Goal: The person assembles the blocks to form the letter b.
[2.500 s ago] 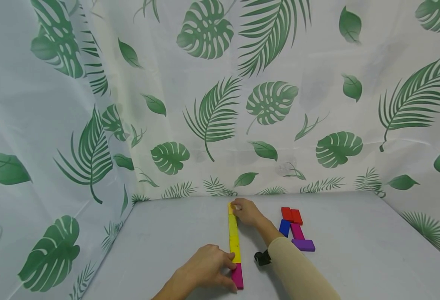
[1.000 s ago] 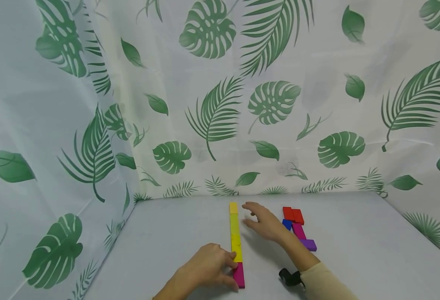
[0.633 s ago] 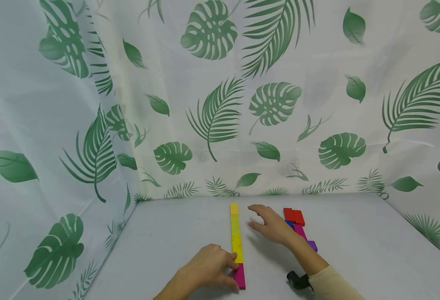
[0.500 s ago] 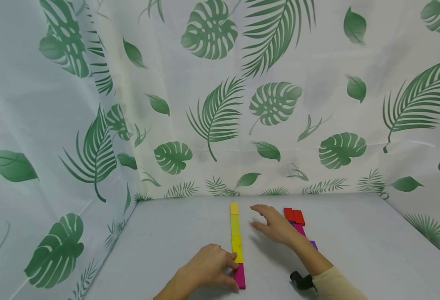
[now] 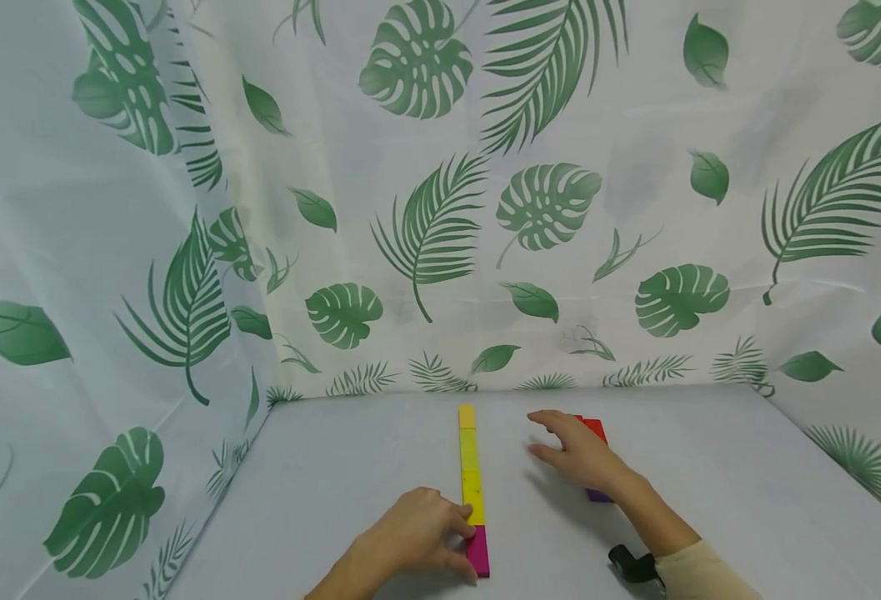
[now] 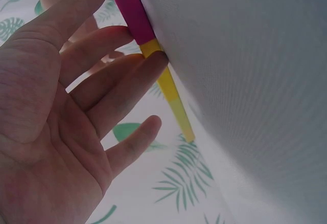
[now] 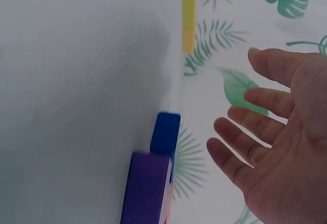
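A straight row of flat blocks lies on the table: a magenta block (image 5: 478, 553) nearest, then a yellow block (image 5: 473, 493), a yellow-green block (image 5: 468, 448) and a yellow-orange block (image 5: 467, 416) at the far end. My left hand (image 5: 419, 531) rests along the row's left side. In the left wrist view its thumb and index fingertip touch the magenta block, while other fingertips reach the yellow part. To the right of the row, my right hand (image 5: 579, 452) hovers with spread, relaxed fingers and holds nothing. It covers much of a loose group with a red block (image 5: 596, 429).
In the right wrist view a purple block (image 7: 145, 188) and a blue block (image 7: 166, 132) lie under the right hand. A black device (image 5: 631, 564) sits at the right wrist. A leaf-patterned curtain (image 5: 440, 358) borders the table (image 5: 335, 467) at the back and sides.
My right hand has let go of the yellow-orange block and drawn away rightward, over the loose blocks. My left hand and the row have stayed in place.
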`<state>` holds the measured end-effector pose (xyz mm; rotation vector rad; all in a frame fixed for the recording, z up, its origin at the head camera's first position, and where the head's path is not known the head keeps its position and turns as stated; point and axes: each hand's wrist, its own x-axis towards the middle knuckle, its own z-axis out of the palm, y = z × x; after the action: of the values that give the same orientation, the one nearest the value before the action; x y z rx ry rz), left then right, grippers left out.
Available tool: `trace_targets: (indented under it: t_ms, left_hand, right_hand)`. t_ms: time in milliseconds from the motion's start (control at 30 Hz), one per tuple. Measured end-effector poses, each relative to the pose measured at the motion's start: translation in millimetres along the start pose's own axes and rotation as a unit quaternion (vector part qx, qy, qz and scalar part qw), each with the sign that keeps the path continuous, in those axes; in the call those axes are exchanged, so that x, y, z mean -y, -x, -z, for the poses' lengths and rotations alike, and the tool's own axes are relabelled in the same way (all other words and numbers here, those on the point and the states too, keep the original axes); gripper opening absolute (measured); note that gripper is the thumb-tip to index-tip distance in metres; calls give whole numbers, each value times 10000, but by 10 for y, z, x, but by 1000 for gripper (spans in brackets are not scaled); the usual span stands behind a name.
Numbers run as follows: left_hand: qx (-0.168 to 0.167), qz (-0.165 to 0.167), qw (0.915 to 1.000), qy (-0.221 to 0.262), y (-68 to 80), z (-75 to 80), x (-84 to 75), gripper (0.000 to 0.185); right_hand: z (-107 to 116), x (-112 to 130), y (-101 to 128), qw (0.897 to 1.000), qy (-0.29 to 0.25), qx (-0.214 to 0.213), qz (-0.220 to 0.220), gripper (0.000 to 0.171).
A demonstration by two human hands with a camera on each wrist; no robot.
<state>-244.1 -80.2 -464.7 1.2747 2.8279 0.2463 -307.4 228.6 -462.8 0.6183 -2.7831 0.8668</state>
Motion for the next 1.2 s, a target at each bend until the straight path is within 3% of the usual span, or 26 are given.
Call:
trace_targets:
  t_ms: [500,933,1200]
  left_hand:
    - [28,39,10000,-45,6,26,-22,50]
    - [-6,34,10000,-85,20,42,-41,52]
    - [-36,-7,9999,-149,20,32,-38,53]
  right_hand:
    - [290,-198,177,9997,70,212,-42,51]
    - [550,-358,237,9896,-601,1222,-471,66]
    - [607,-431,281,9842,-752,1484,-601,69]
